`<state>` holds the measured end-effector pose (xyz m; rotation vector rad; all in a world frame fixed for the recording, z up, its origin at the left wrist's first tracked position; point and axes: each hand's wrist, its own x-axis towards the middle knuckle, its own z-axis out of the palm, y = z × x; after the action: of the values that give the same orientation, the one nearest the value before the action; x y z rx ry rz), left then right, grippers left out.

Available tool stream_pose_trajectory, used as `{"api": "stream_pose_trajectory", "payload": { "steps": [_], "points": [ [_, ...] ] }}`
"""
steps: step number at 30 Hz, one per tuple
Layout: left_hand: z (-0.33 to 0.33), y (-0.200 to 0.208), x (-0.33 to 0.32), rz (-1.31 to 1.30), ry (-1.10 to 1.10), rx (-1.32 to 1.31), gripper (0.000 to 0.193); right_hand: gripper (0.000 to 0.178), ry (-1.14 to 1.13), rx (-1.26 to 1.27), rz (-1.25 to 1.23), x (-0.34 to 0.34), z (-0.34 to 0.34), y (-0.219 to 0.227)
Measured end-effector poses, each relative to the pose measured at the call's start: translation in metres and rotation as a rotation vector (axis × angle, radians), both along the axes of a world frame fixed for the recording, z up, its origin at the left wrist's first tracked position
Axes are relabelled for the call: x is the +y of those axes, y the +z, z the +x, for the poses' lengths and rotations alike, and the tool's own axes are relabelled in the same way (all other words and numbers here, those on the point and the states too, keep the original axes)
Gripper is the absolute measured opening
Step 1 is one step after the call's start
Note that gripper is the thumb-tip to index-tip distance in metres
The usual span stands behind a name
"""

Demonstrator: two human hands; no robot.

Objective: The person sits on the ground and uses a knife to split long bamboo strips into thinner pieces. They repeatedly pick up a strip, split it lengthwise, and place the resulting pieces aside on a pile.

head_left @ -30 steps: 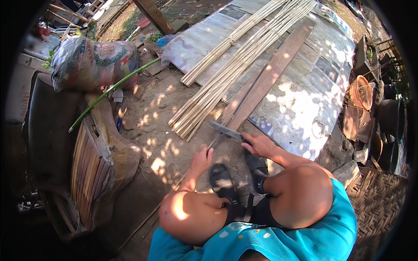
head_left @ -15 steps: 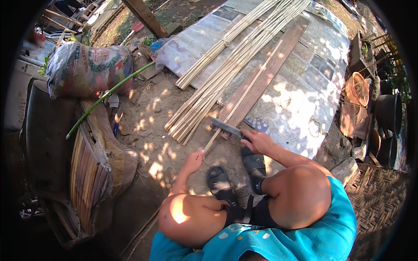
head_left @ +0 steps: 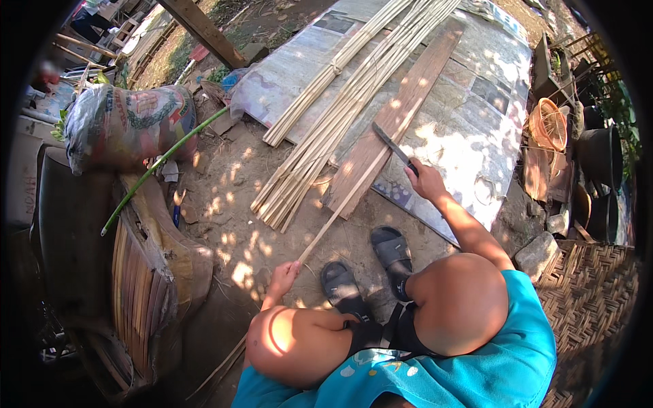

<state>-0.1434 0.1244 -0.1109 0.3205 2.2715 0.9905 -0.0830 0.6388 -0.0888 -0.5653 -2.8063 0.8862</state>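
The right hand, gripping a dark-bladed knife, has moved up the frame; the left hand clasps the lower end of a thin, pale bamboo strip, slanting toward upper right over a brown wooden board.

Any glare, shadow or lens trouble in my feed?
Head view: sun patches wash out parts of the patterned sheet; head view: deep shade swallows detail at lower left; head view: the knife looks fairly sharp; head view: black fisheye rim cuts the corners.
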Motion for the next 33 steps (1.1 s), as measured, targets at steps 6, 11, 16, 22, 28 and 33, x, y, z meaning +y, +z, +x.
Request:
{"api": "stream_pose_trajectory", "payload": {
  "steps": [6,11,16,22,28,33],
  "points": [
    [-0.014,0.020,0.038,-0.010,0.060,-0.184,0.051,0.043,0.239,0.065,-0.032,-0.046,-0.001,-0.012],
    [-0.008,0.006,0.019,0.009,-0.015,0.038,0.049,0.042,0.308,-0.057,0.173,-0.025,0.014,-0.001],
    [0.003,0.006,0.040,0.051,0.053,-0.177,0.043,0.039,0.111,0.018,0.004,-0.023,0.016,-0.019],
    [0.000,0.000,0.019,0.122,0.002,-0.197,0.043,0.039,0.195,-0.056,0.123,0.007,-0.002,0.001],
    [0.009,-0.010,-0.034,-0.028,0.030,-0.144,0.047,0.040,-0.138,-0.030,-0.072,0.046,-0.008,0.039],
    [0.000,0.003,0.063,-0.105,-0.116,0.241,0.039,0.046,0.239,-0.066,-0.014,-0.051,0.033,0.011]
  ]
}}
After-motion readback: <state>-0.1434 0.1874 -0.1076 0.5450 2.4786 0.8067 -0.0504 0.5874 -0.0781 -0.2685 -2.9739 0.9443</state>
